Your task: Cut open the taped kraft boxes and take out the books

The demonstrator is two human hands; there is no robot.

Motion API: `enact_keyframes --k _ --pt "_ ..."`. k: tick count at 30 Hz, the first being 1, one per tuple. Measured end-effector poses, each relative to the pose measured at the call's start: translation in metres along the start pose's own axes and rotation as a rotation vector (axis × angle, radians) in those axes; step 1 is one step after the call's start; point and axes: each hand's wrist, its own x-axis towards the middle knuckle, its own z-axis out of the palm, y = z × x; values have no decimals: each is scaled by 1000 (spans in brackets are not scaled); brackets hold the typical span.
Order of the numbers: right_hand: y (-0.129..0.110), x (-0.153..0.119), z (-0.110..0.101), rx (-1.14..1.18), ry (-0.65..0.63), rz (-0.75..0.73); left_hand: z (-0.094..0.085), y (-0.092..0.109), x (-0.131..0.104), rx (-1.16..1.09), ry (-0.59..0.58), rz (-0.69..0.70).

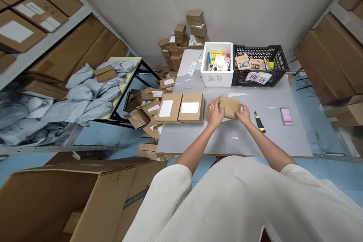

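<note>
While the white bin point(217, 80) stands at the far side of the table point(195, 140), the box point(231, 106) is nearer the person than that bin, directly in front of it and a little to its right. Both hands have hold of the box: the left hand point(216, 116), partly open, curves over its left end, and the right hand point(244, 115), also partly open, grips its right end, some fingers hidden. Whether the box touches the table is hard to tell. Left of the bin and nearer the person, two cartons point(170, 107) lie side by side with white labels. The crate point(239, 80) adjoins the bin's right side. Nearer the person and right of the bin are the cutter point(259, 122) and, farther right, a pink packet point(287, 116), partly blurred. The power strip point(192, 69) lies just left of the bin.
</note>
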Motion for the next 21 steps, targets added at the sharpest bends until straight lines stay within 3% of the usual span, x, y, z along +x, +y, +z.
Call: enact_keyframes --k 4,7,16,21 --pt "-3 -1 13 69 -107 89 -13 -21 -2 -61 24 14" --pt "-6 1 7 58 -62 36 -6 -23 1 -110 -12 -4" --pt "14 2 -76 -68 95 49 59 14 -1 -232 -197 3" --pt "22 0 -98 -48 45 -5 71 39 -3 -3 -200 9"
